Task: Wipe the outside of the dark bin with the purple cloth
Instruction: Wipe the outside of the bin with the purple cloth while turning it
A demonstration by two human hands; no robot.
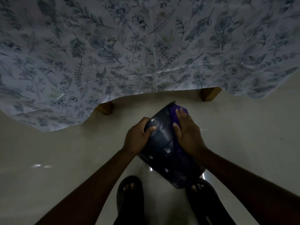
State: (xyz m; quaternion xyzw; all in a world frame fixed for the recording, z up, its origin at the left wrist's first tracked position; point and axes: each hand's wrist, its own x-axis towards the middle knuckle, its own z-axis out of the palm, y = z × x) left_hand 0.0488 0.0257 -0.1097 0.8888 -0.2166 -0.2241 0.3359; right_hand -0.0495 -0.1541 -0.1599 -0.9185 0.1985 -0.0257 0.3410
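The dark bin (164, 143) is held tilted above the pale floor, its outer wall facing me, with whitish smudges low on that wall. My left hand (138, 137) grips the bin's left side, thumb across the wall. My right hand (186, 133) presses the purple cloth (174, 114) flat against the bin's right side; the cloth shows beyond my fingertips and along the edge of my palm. The bin's opening is turned away and hidden.
A table under a white cloth with a blue leaf print (129, 54) fills the upper view, two wooden legs (105, 108) (210, 94) showing below its hem. My feet in dark sandals (129, 197) stand on the glossy floor (56, 151) beneath the bin.
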